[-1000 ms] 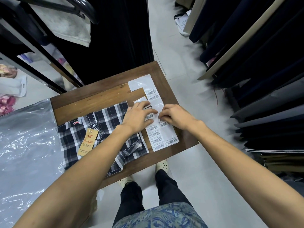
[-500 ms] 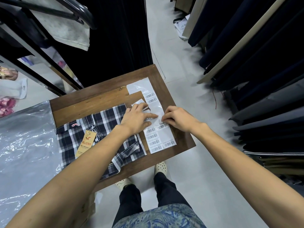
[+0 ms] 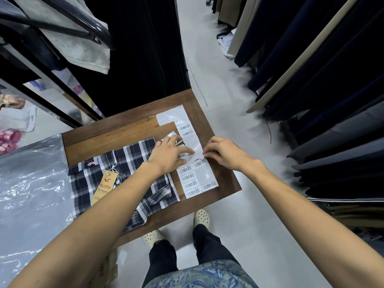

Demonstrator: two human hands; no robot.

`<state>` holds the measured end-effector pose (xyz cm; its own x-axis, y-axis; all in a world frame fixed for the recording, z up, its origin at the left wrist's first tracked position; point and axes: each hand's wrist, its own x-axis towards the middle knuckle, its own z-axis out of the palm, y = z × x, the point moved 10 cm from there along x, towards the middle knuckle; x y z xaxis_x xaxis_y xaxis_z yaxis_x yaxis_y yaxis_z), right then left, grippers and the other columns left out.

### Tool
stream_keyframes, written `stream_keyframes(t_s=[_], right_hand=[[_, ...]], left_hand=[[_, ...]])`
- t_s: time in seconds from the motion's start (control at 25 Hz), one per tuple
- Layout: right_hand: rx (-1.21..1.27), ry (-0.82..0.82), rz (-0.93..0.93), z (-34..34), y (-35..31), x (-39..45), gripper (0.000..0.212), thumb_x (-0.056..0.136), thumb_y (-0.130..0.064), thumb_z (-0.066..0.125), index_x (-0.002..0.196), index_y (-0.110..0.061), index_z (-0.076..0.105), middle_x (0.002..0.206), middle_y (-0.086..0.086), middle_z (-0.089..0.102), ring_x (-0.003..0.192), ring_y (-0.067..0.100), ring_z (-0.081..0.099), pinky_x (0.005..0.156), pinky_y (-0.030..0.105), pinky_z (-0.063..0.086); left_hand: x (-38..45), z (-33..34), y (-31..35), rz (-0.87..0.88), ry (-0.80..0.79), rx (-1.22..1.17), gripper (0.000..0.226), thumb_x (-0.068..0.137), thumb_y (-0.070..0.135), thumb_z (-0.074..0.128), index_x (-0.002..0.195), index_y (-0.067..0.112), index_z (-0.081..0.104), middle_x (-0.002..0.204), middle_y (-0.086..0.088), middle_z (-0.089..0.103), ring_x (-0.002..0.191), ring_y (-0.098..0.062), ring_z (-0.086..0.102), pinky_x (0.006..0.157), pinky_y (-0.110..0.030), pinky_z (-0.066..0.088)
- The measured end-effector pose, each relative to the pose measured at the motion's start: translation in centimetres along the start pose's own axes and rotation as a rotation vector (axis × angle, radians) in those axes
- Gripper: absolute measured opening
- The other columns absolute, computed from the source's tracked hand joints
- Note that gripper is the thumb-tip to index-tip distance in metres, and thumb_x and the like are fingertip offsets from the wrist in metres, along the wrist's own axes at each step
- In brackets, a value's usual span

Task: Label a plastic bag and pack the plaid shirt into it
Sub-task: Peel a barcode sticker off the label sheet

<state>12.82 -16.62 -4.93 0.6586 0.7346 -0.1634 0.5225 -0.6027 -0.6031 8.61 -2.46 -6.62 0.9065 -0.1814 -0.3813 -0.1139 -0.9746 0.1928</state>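
Right hand pinches a label off the sheet; left hand presses flat, released.

The plaid shirt is showing navy, white and grey checks (its hang tag is tan). The label sheet is lying white, black-barcoded, on the brown surface.

A small dark wooden table stands on a pale tiled floor. A folded navy-and-white plaid shirt with a tan hang tag lies over the table's left half, reaching the near edge. A long white sheet of barcode labels runs along the right edge. Clear plastic bags lie beside the table's left edge.
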Motion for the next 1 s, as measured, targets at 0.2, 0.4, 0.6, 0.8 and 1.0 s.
stream_keyframes(t_s=[0.2,0.4,0.6,0.8,1.0], right_hand=[[0.000,0.062,-0.042,-1.8,-0.4,-0.2,0.010,0.095,-0.020,0.067,0.101,-0.018,0.074,0.100,-0.002,0.062,0.091,0.016,0.063,0.086,0.031,0.051],[0.027,0.159,-0.076,-3.8,-1.9,-0.1,0.008,0.096,-0.021,0.064,0.101,-0.019,0.070,0.097,-0.008,0.059,0.086,0.006,0.055,0.082,0.024,0.047],[0.085,0.152,-0.068,-5.3,-3.2,0.2,0.008,0.094,-0.028,0.066,0.095,-0.021,0.070,0.098,-0.007,0.060,0.088,0.007,0.058,0.082,0.022,0.048],[0.082,0.156,-0.064,-4.9,-3.7,1.4,0.012,0.094,-0.027,0.068,0.094,-0.016,0.070,0.096,-0.002,0.059,0.085,0.011,0.056,0.080,0.028,0.048],[0.058,0.207,-0.054,-6.1,-5.0,3.2,0.012,0.097,-0.026,0.064,0.098,-0.015,0.068,0.095,-0.004,0.059,0.089,0.010,0.052,0.084,0.030,0.047]], left_hand=[[-0.1,-0.7,0.4,-0.014,-0.004,0.056,0.042,0.096,0.050,0.061,0.138,0.053,0.054,0.153,-0.005,0.038,0.139,-0.029,0.035,0.109,-0.048,0.035],[-0.1,-1.6,1.5,-0.011,0.046,0.125,0.038,0.095,0.053,0.057,0.133,0.050,0.059,0.141,-0.004,0.044,0.127,-0.028,0.041,0.102,-0.043,0.038],[0.0,-2.8,1.5,-0.005,0.106,0.073,0.039,0.093,0.046,0.061,0.132,0.044,0.061,0.130,0.000,0.055,0.120,-0.024,0.048,0.097,-0.041,0.039],[-1.2,-7.8,3.2,0.022,0.410,-0.234,0.029,0.084,0.049,0.059,0.102,0.029,0.069,0.094,0.013,0.066,0.091,-0.013,0.058,0.086,-0.037,0.045],[-1.8,-9.8,1.6,-0.062,0.422,-0.434,0.016,0.090,0.033,0.069,0.098,0.022,0.077,0.086,0.010,0.075,0.078,-0.009,0.063,0.077,-0.032,0.052]])
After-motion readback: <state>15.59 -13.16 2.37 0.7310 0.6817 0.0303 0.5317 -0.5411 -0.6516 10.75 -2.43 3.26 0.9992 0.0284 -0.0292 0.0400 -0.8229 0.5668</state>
